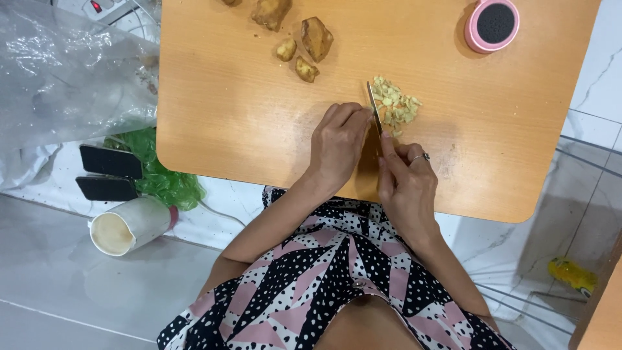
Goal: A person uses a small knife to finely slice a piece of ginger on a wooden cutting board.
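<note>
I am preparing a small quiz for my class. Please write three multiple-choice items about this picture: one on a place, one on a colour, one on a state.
1. Where does the chopped ginger pile lie?
A. right of the knife blade
B. on the floor
C. inside the cup

2. What colour is the rim of the round speaker?
A. blue
B. pink
C. yellow

3. How is the paper cup on the floor?
A. upright
B. lying on its side
C. crushed flat

Answers: 1 A, the pile sits just right of the knife on the wooden table. 2 B, a pink ring surrounds the dark middle. 3 B, its open mouth faces sideways. The right hand holds the knife; the left hand rests beside the blade.
</note>
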